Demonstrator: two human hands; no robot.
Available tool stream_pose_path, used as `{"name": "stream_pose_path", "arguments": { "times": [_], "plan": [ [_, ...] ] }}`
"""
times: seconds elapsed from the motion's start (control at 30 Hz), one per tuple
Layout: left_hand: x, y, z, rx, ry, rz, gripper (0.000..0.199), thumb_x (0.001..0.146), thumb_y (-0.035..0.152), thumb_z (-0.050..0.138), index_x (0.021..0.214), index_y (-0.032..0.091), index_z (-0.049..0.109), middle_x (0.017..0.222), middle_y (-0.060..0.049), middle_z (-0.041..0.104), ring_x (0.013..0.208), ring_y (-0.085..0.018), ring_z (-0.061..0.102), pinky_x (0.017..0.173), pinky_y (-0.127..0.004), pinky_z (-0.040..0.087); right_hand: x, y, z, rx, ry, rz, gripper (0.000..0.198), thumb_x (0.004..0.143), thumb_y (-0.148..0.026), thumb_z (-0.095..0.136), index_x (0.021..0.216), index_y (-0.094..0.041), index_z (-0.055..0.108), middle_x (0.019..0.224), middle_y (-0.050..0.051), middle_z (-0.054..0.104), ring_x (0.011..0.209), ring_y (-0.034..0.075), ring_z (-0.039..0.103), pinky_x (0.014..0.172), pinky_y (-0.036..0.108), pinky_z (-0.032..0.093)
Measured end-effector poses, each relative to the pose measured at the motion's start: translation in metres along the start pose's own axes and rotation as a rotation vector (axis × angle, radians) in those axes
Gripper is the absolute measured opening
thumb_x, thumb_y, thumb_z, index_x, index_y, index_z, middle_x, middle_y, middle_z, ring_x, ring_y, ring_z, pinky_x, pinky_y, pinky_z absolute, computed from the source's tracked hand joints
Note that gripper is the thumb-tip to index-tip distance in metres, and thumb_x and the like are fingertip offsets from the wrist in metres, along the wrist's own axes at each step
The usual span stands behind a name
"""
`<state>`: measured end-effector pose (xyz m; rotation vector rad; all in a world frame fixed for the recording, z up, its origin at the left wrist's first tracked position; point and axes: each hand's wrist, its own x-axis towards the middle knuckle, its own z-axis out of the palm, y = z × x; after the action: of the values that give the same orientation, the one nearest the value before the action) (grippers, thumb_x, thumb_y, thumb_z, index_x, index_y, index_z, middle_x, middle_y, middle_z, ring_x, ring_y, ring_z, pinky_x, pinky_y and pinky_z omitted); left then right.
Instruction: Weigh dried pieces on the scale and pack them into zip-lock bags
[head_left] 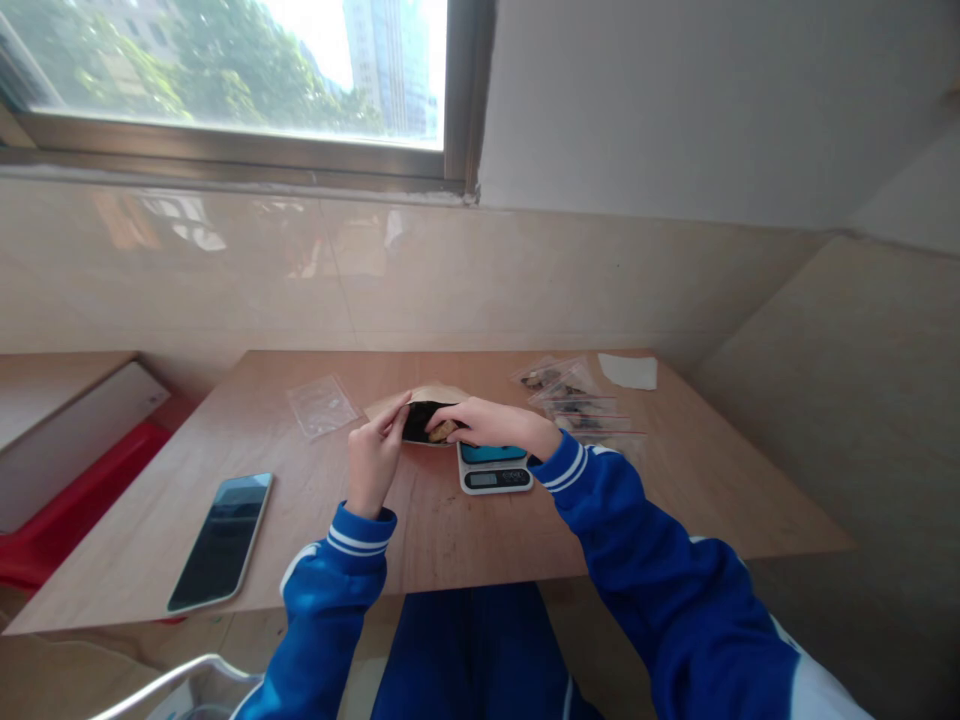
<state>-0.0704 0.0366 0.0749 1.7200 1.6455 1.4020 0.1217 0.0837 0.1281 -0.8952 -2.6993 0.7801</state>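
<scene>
A tan paper pouch (441,393) with a dark inside lies at the middle of the table, its mouth held open toward me. My left hand (373,460) pinches the left edge of that mouth between thumb and fingers. The fingers of my right hand (495,422) reach into the opening and close on a brown, dried-looking piece (441,431); its exact kind is unclear. Beneath my right hand is a small white digital scale (496,481) with a blue top, partly covered by the hand.
Several clear zip bags (574,400) with dark pieces inside lie at the back right, beside a white paper (628,372). An empty-looking clear bag (322,406) rests at back left. A phone (223,540) lies at front left. The wall (420,280) stands behind the table.
</scene>
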Motion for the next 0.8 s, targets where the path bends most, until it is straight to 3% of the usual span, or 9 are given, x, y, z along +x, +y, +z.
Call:
{"name": "stream_pose_path", "arguments": {
  "times": [0.23, 0.4, 0.57, 0.67, 0.8],
  "plan": [
    [0.002, -0.004, -0.001, 0.028, 0.011, 0.026, 0.033, 0.089, 0.036, 0.054, 0.115, 0.024, 0.070, 0.101, -0.003, 0.076, 0.094, -0.024, 0.071, 0.079, -0.030, 0.055, -0.005, -0.002, 0.006, 0.140, 0.304, -0.094, 0.035, 0.087, -0.011, 0.057, 0.120, -0.021, 0.063, 0.127, 0.006, 0.064, 0.119, 0.019, 0.058, 0.103, 0.033, 0.044],
    [0.007, 0.000, 0.005, 0.051, 0.001, 0.030, 0.031, 0.090, 0.035, 0.054, 0.114, 0.024, 0.070, 0.106, -0.006, 0.074, 0.096, -0.025, 0.071, 0.080, -0.031, 0.055, -0.018, 0.006, 0.003, 0.455, 0.498, -0.050, 0.032, 0.090, -0.026, 0.058, 0.122, -0.025, 0.061, 0.122, 0.003, 0.067, 0.113, 0.018, 0.063, 0.099, 0.035, 0.049],
    [0.019, 0.003, 0.003, 0.080, 0.048, 0.026, 0.031, 0.090, 0.035, 0.053, 0.113, 0.024, 0.071, 0.105, -0.007, 0.074, 0.098, -0.025, 0.070, 0.080, -0.031, 0.054, -0.045, 0.045, 0.013, 0.764, 0.770, 0.038, 0.039, 0.086, -0.038, 0.064, 0.122, -0.024, 0.060, 0.112, 0.006, 0.071, 0.103, 0.019, 0.068, 0.095, 0.037, 0.053],
    [0.026, 0.006, -0.002, 0.053, 0.076, 0.003, 0.030, 0.089, 0.034, 0.054, 0.112, 0.023, 0.071, 0.106, -0.005, 0.074, 0.100, -0.025, 0.070, 0.082, -0.030, 0.054, -0.048, 0.077, 0.036, 0.736, 0.817, 0.170, 0.041, 0.080, -0.041, 0.069, 0.116, -0.020, 0.064, 0.109, 0.009, 0.072, 0.098, 0.021, 0.069, 0.092, 0.037, 0.054],
    [0.028, 0.010, -0.006, 0.009, 0.082, -0.019, 0.031, 0.088, 0.035, 0.055, 0.111, 0.022, 0.072, 0.109, -0.004, 0.073, 0.104, -0.024, 0.068, 0.086, -0.030, 0.053, -0.032, 0.105, 0.063, 0.505, 0.744, 0.297, 0.035, 0.084, -0.032, 0.062, 0.116, -0.016, 0.064, 0.116, 0.013, 0.070, 0.103, 0.021, 0.067, 0.089, 0.037, 0.054]
  ]
}}
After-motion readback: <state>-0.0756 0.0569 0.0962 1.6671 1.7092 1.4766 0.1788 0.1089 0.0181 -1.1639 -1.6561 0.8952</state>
